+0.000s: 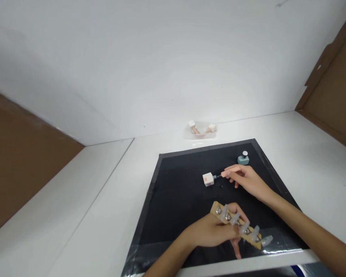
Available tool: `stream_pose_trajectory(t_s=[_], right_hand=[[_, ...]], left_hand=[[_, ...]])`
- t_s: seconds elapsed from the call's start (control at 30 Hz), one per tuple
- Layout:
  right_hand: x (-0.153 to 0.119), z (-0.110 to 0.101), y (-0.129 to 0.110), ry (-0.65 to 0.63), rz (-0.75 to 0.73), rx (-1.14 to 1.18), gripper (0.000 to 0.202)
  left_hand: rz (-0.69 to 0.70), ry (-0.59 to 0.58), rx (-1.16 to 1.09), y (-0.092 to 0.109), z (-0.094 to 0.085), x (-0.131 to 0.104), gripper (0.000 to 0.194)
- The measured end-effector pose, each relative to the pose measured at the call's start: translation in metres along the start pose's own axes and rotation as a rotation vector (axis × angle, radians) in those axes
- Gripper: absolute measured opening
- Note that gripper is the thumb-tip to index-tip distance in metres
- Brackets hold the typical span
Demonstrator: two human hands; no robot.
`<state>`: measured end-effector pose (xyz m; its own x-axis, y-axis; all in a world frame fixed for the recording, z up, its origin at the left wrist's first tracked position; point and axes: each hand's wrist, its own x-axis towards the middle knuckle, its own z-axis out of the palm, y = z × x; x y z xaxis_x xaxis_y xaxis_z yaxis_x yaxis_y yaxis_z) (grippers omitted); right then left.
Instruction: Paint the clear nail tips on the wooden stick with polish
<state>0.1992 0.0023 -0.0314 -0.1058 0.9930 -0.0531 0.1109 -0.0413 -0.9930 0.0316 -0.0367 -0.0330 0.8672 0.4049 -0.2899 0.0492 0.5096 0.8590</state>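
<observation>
The left hand (210, 232) grips a wooden strip (236, 225) of pale pegs above the black mat (173, 200). The right hand (245, 179) pinches a small tool (210, 179) tipped by a white cube. A teal cap (243, 157) stands behind; nothing lies between.

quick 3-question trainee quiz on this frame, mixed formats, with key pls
1. True or false: the left hand holds the wooden strip with white pegs.
2. The right hand grips the stem of which thing? A) teal knob B) white cube-headed tool C) clear bag of parts
3. Fill in: both hands work over a ____ mat.

Key: 1 true; 2 B; 3 black
</observation>
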Motion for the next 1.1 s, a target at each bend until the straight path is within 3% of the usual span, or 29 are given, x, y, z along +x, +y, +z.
stream_pose_trajectory(t_s=[0.17, 0.27, 0.47, 0.7, 1.1], right_hand=[[-0.010, -0.007, -0.019, 0.009, -0.026, 0.128, 0.024], [-0.021, -0.010, -0.029, -0.117, -0.095, 0.341, 0.019], [-0.034, -0.011, -0.032, -0.375, -0.185, 0.426, 0.016], [-0.037, -0.006, -0.038, -0.339, -0.350, 0.296, 0.014], [-0.036, -0.011, -0.047, -0.307, -0.418, 0.044, 0.016]], left_hand=[[0.024, -0.008, -0.031, 0.000, 0.001, -0.001, 0.037], [0.026, -0.019, -0.056, 0.004, 0.003, -0.001, 0.033], [0.005, -0.009, -0.086, 0.008, 0.002, -0.002, 0.025], [-0.046, -0.033, -0.054, 0.009, -0.001, -0.002, 0.024], [-0.057, -0.109, -0.045, 0.009, -0.001, -0.002, 0.025]])
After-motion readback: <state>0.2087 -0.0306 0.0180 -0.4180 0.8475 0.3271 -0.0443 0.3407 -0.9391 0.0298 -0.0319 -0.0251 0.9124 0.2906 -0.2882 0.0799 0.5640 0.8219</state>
